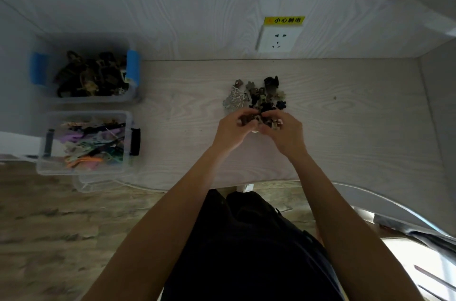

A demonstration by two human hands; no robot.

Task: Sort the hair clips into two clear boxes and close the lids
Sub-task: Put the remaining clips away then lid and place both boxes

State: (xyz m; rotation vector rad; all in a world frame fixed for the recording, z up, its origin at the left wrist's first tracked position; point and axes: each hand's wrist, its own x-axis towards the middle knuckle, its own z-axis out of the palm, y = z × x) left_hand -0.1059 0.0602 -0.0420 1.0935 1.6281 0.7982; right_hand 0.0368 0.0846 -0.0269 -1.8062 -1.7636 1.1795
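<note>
A small pile of dark and beige hair clips (259, 94) lies on the light wooden table (345, 128). My left hand (233, 129) and my right hand (283, 131) meet at the pile's near edge, fingers curled round several clips there. At the far left stands a clear box with blue latches (84, 101), holding dark and brown claw clips. In front of it a clear box with black latches (84, 170) holds colourful flat clips. Both boxes are without lids on top.
A clear lid (98, 183) lies under the near box's front edge, partly over the table edge. A white wall socket (278, 38) with a yellow warning label sits on the back wall. A chair's curved edge (394, 204) shows at the lower right.
</note>
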